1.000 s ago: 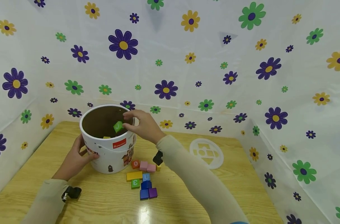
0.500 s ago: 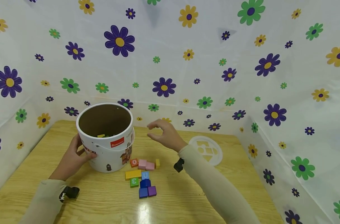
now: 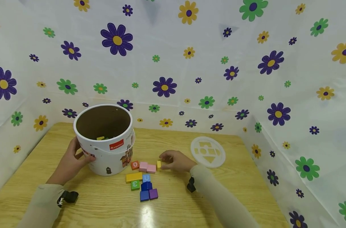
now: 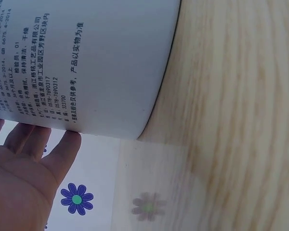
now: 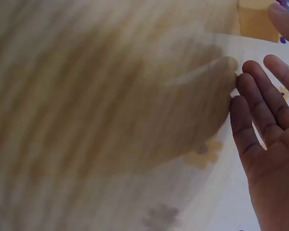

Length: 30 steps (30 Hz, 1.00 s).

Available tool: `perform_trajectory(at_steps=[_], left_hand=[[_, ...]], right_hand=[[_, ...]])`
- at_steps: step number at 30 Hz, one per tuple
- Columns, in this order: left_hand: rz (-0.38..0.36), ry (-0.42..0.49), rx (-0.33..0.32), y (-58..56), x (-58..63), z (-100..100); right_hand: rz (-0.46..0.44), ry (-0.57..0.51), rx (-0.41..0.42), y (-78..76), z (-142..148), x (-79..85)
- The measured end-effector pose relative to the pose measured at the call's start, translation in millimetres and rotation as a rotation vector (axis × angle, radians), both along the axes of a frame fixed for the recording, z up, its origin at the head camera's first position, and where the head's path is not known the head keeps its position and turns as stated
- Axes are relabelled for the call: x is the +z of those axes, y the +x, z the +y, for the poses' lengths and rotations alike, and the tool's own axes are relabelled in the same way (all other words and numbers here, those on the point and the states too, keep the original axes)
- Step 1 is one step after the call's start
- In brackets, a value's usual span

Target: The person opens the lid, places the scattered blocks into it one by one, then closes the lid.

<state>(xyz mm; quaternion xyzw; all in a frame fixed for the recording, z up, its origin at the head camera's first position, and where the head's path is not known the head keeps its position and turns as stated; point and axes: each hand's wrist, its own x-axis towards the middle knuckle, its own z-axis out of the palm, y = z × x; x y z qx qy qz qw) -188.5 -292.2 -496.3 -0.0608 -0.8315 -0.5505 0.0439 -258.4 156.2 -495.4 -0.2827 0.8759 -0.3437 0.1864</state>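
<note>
A person's left hand (image 3: 69,164) steadies a printed white bucket (image 3: 116,166) at the left of the worktop (image 3: 104,205), fingers spread and pressed to its wall. A few colored pieces (image 3: 100,138) show inside. Just right of it lie a long yellow block (image 3: 134,177), a red block (image 3: 135,165), two pink blocks (image 3: 143,166), and a cluster in green, blues and purple (image 3: 153,193). At the end of the pink pair stands a small yellow block (image 3: 158,165), where the right hand (image 3: 177,161) has thumb and forefinger; from here, I cannot tell whether they pinch it. A clean lift probably calls for gripping opposite faces, clear of its pink neighbor, while the bucket is held firm. Farther right lies a white cutout disc (image 3: 194,151).
</note>
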Motion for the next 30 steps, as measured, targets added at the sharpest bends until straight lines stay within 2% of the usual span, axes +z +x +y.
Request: perform_trajectory(at_steps=[6,14,17,24,30], left_hand=[[-0.017,-0.001,0.01,-0.6,4.5,0.9],[-0.01,0.012,0.003,1.3,3.0,1.8],[-0.015,0.014,0.004,1.0,1.2,0.9],[-0.022,0.001,0.014,0.2,0.3,-0.5],[-0.008,-0.002,0.008,0.5,0.1,-1.1]], right_hand=[[0.053,0.014,-0.012,4.6,-2.6,0.9],[0.03,0.025,-0.058,14.5,-2.8,-1.8],[0.023,0.001,-0.066,16.4,-4.0,-3.6],[0.07,-0.017,-0.081,17.7,-6.8,-5.7],[0.045,-0.064,-0.111,19.7,-6.3,-4.2]])
